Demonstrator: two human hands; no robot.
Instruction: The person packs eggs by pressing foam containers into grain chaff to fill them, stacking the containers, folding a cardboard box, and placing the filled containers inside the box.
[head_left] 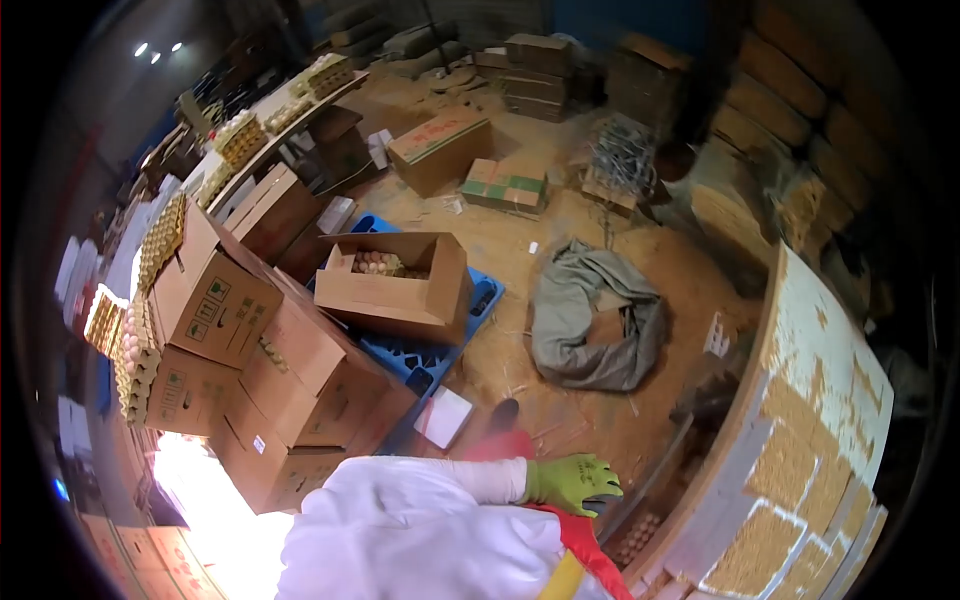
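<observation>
My left hand (572, 484), in a yellow-green work glove, reaches across the front of my white coat (410, 530). Its fingers look loosely bent and partly apart, with nothing visible in them. Grey shows on the palm side. Just below the hand is a red piece of cloth (592, 548), beside a yellow strip (562, 578). Eggs (638, 538) lie low down to the right of the glove, next to a wooden frame-like edge. My right hand does not show. Ahead of my coat, a red and dark shape (500, 440) is blurred, perhaps my leg and shoe.
An open carton (400, 300) with eggs stands on a blue pallet (485, 300). Stacked cartons (310, 400) and egg trays (135, 350) fill the left side. A grey sack (590, 320) lies on the floor. At right is a worn, pale panel (790, 450).
</observation>
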